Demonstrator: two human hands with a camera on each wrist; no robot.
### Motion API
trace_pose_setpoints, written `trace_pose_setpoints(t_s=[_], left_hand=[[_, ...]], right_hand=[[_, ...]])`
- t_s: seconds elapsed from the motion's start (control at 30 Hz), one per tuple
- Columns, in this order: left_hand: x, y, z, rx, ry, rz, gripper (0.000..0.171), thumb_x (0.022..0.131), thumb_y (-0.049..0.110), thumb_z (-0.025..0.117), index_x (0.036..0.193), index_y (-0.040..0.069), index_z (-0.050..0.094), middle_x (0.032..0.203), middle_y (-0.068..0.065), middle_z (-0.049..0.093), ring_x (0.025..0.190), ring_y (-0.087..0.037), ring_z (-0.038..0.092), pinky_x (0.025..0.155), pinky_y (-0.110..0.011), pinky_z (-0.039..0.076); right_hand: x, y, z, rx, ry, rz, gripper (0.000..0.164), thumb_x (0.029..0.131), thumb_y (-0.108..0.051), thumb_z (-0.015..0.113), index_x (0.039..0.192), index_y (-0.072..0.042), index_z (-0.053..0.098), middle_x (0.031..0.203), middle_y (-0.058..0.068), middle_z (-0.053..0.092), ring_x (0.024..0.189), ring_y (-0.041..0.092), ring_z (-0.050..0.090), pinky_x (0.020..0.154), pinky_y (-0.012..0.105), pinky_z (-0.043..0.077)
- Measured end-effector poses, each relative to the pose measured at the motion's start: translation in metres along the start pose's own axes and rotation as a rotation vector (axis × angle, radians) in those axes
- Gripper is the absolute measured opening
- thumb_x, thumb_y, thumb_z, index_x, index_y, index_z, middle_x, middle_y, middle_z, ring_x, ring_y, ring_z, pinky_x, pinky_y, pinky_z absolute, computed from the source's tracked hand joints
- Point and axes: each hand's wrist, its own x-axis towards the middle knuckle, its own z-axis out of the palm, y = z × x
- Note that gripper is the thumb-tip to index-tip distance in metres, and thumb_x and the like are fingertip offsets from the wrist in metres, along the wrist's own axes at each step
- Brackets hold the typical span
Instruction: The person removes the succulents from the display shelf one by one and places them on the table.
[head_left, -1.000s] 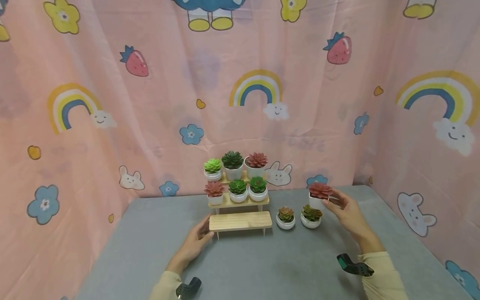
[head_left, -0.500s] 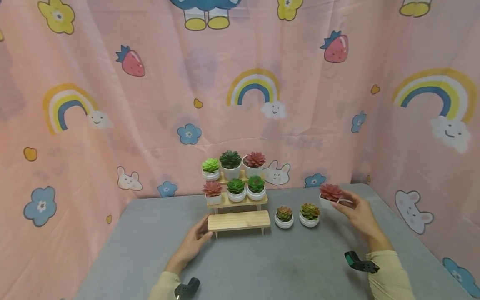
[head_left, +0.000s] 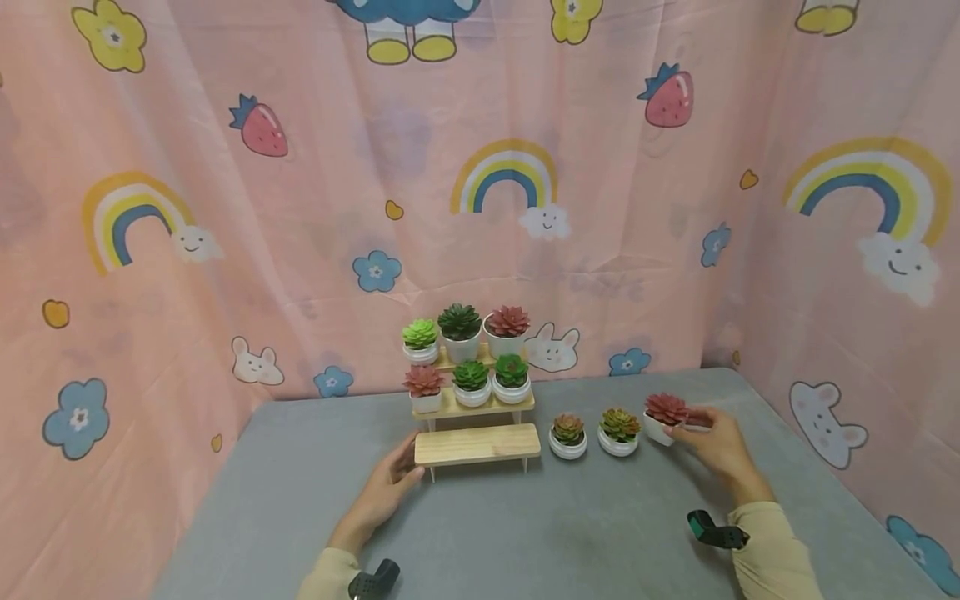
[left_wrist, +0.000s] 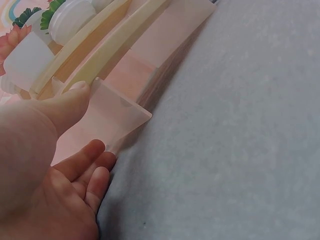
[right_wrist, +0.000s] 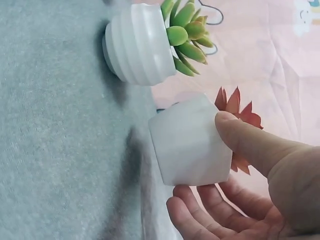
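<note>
So, right hand (head_left: 716, 443) grips potted red succulent (head_left: 662, 427); left hand (head_left: 384, 485) holds stand (head_left: 477, 445).

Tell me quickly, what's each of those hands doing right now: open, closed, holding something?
Left hand: at the end of the lowest wooden shelf, thumb touching it; cannot tell if it grips.
Right hand: holding a red potted plant.
</note>
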Motion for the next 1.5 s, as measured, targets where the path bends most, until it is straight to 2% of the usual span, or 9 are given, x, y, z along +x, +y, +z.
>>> trace_pose_setpoints(t_s=[0.17, 0.23, 0.4, 0.6, 0.73, 0.87, 1.03, 1.2, 1.5], left_hand=[[-0.001, 0.001, 0.000, -0.003, -0.003, -0.004, 0.063, 0.101, 0.015, 0.062, 0.158, 0.012, 0.035, 0.148, -0.017, 0.055, 0.134, -0.034, 0.054, 0.109, -0.050, 0.044], [-0.002, 0.001, 0.000, -0.014, -0.003, -0.005, 0.063, 0.100, 0.014, 0.062, 0.158, 0.011, 0.035, 0.148, -0.018, 0.054, 0.134, -0.035, 0.054, 0.110, -0.052, 0.043], [-0.003, 0.001, 0.000, -0.028, 0.002, -0.002, 0.063, 0.100, 0.012, 0.062, 0.158, 0.011, 0.036, 0.150, -0.017, 0.053, 0.134, -0.034, 0.054, 0.109, -0.050, 0.045], [-0.003, 0.001, 0.000, -0.027, 0.003, 0.012, 0.063, 0.100, 0.013, 0.062, 0.158, 0.012, 0.036, 0.149, -0.016, 0.054, 0.133, -0.033, 0.055, 0.105, -0.037, 0.047], [-0.002, 0.000, 0.000, -0.032, 0.004, 0.020, 0.063, 0.100, 0.013, 0.062, 0.157, 0.010, 0.036, 0.148, -0.017, 0.054, 0.132, -0.033, 0.055, 0.103, -0.035, 0.047], [-0.001, -0.001, 0.000, -0.026, 0.000, 0.024, 0.063, 0.100, 0.014, 0.062, 0.158, 0.010, 0.035, 0.147, -0.018, 0.055, 0.131, -0.034, 0.056, 0.106, -0.044, 0.047], [0.000, -0.003, 0.000, -0.008, -0.005, 0.021, 0.063, 0.101, 0.016, 0.061, 0.158, 0.013, 0.035, 0.150, -0.017, 0.053, 0.134, -0.035, 0.054, 0.109, -0.052, 0.045], [0.000, -0.003, -0.001, 0.002, -0.003, 0.015, 0.063, 0.101, 0.017, 0.062, 0.158, 0.016, 0.036, 0.152, -0.016, 0.051, 0.136, -0.036, 0.052, 0.108, -0.050, 0.045], [0.000, -0.004, -0.001, 0.003, -0.010, 0.003, 0.063, 0.101, 0.020, 0.061, 0.159, 0.017, 0.035, 0.152, -0.015, 0.051, 0.136, -0.035, 0.052, 0.109, -0.052, 0.044]], right_hand=[[0.001, 0.001, 0.002, -0.052, 0.001, 0.020, 0.074, 0.093, -0.031, 0.073, 0.138, 0.017, 0.041, 0.135, 0.040, 0.048, 0.118, 0.048, 0.054, 0.084, 0.041, 0.052], [0.001, 0.002, 0.003, -0.091, 0.002, 0.020, 0.070, 0.091, -0.031, 0.074, 0.133, 0.017, 0.043, 0.131, 0.041, 0.051, 0.117, 0.050, 0.054, 0.085, 0.044, 0.050], [0.002, 0.004, 0.004, -0.147, 0.004, 0.022, 0.067, 0.088, -0.032, 0.077, 0.123, 0.015, 0.043, 0.114, 0.035, 0.057, 0.101, 0.041, 0.058, 0.073, 0.033, 0.045], [0.003, 0.004, 0.005, -0.175, -0.014, 0.022, 0.073, 0.088, -0.035, 0.077, 0.126, 0.014, 0.039, 0.108, 0.033, 0.058, 0.095, 0.037, 0.057, 0.069, 0.031, 0.042], [0.003, 0.003, 0.005, -0.193, -0.028, 0.011, 0.074, 0.089, -0.036, 0.076, 0.128, 0.015, 0.039, 0.110, 0.035, 0.060, 0.098, 0.040, 0.059, 0.072, 0.035, 0.045], [0.003, 0.003, 0.003, -0.198, -0.055, 0.004, 0.079, 0.090, -0.039, 0.075, 0.133, 0.016, 0.036, 0.118, 0.039, 0.058, 0.106, 0.048, 0.058, 0.083, 0.048, 0.049], [0.001, -0.002, -0.002, -0.207, -0.100, 0.009, 0.091, 0.093, -0.043, 0.071, 0.147, 0.015, 0.026, 0.135, 0.043, 0.047, 0.120, 0.055, 0.050, 0.096, 0.062, 0.045], [-0.002, -0.011, -0.009, -0.205, -0.116, -0.006, 0.098, 0.094, -0.047, 0.068, 0.153, 0.011, 0.016, 0.144, 0.045, 0.035, 0.127, 0.059, 0.043, 0.099, 0.067, 0.043], [-0.008, -0.030, -0.014, -0.227, -0.066, -0.064, 0.092, 0.099, -0.049, 0.060, 0.154, 0.010, 0.018, 0.147, 0.045, 0.032, 0.131, 0.061, 0.038, 0.101, 0.071, 0.040]])
